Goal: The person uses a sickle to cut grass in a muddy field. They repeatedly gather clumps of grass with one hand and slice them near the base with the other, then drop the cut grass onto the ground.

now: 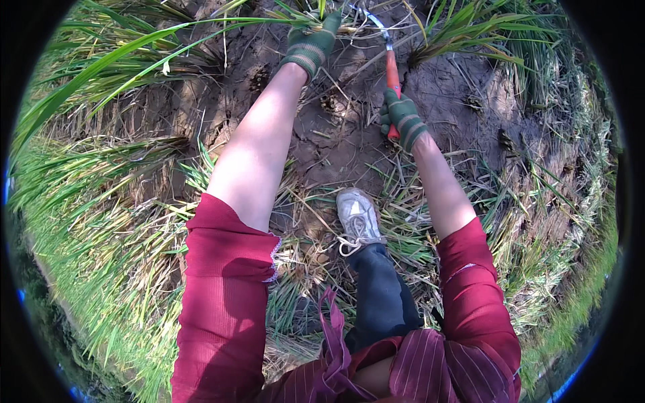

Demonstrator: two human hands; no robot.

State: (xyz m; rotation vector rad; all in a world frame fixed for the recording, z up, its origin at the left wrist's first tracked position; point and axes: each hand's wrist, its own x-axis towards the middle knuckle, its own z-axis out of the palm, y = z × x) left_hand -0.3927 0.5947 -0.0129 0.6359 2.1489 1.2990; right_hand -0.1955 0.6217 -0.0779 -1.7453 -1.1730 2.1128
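Observation:
My left hand [313, 44], in a green striped knit glove, is closed around the base of a clump of grass-like stalks [322, 17] at the top of the view. My right hand [401, 115], gloved alike, grips the orange-red handle of a sickle [392, 70]. The sickle's curved metal blade points up and left, just right of the gripped stalks. Its tip lies near thin dry stems, and whether it touches them I cannot tell. The lower part of my left fingers is hidden by the stalks and the glove's back.
Another standing green clump [433, 43] grows right of the blade. Cut stubble [335, 105] pokes from cracked brown soil [327, 136]. Leafy stalks [101, 171] lie at the left, with more at the right. My shoe [357, 211] rests on the ground below my hands.

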